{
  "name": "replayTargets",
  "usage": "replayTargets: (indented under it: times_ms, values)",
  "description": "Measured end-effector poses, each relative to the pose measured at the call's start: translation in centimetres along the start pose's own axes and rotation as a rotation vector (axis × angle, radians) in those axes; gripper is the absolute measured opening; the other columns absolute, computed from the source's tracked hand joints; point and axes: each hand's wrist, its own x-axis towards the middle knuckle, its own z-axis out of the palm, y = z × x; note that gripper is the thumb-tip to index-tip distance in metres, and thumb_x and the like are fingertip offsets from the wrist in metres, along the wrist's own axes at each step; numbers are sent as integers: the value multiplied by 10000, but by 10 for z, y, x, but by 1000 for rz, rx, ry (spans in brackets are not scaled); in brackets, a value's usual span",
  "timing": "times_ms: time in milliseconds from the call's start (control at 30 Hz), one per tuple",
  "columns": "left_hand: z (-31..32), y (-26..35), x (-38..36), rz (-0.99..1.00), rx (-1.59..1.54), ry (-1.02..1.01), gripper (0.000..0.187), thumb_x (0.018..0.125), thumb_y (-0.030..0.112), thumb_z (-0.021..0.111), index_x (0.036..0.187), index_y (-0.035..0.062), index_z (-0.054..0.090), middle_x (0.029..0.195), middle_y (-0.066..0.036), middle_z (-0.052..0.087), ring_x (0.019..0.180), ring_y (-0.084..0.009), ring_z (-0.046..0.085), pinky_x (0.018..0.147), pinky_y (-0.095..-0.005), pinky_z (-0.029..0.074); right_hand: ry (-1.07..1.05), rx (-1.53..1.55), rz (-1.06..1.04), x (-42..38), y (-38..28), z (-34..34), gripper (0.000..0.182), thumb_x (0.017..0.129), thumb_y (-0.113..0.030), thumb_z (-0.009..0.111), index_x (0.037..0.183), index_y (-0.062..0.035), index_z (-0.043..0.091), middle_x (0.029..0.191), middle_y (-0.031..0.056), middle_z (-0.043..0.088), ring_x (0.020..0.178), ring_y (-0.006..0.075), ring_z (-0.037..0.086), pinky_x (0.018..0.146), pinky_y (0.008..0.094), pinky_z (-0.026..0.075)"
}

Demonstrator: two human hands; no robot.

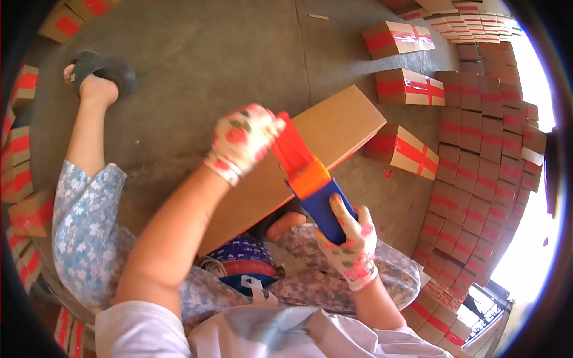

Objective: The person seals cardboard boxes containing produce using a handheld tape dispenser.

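Observation:
My left hand (pixel 242 140), in a floral glove, pinches the end of a strip of red tape (pixel 292 146). The strip runs from those fingers to the orange front of a blue tape dispenser (pixel 325 212). Around the dispenser's blue body my right hand (pixel 351 244) is closed, gloved in the same floral cloth. Both hands are above a long brown cardboard box (pixel 340 119), which lies slantwise in front of my knees. A red line of tape shows along its near lower edge. The dispenser and my left forearm cover part of the box.
Red-taped cartons (pixel 412 88) sit on the concrete floor (pixel 221 53) to the right, before a tall stack of cartons (pixel 468 155). More cartons (pixel 21 146) line the left side. My left leg stretches out, with a dark sandal (pixel 113 71) on its foot. A blue patterned item (pixel 242 247) is between my legs.

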Motion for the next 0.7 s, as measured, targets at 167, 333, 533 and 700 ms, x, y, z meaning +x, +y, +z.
replayTargets:
  times_ms: [167,333,533,700]
  values:
    - [50,-94,41,-215,461,-420,293,932,326,533,840,80,663,888,-114,659,830,-302,641,681,-419,519,-83,-66,130,-33,33,5,607,591,-52,715,1189,-131,642,747,122,532,577,259,548,498,360,473]
    - [101,-94,16,-466,87,-1190,341,904,327,519,1149,156,682,1188,-98,657,1106,-297,617,936,-424,470,-143,-13,163,-50,49,23,632,606,-58,726,1224,-130,617,761,140,531,576,285,548,498,378,469]
    - [45,-104,35,-334,590,-1266,350,868,317,563,1065,69,713,1161,-172,655,1023,-318,650,892,-401,496,-85,27,123,-15,41,39,599,653,-111,753,1236,-153,619,754,154,519,590,317,566,520,412,495]
    - [-22,-23,3,-353,234,-331,453,915,367,539,1226,38,565,1237,-192,588,1164,-324,557,983,-356,432,-31,185,125,69,15,78,570,735,-231,703,1288,-216,569,899,197,588,786,367,633,704,447,529]
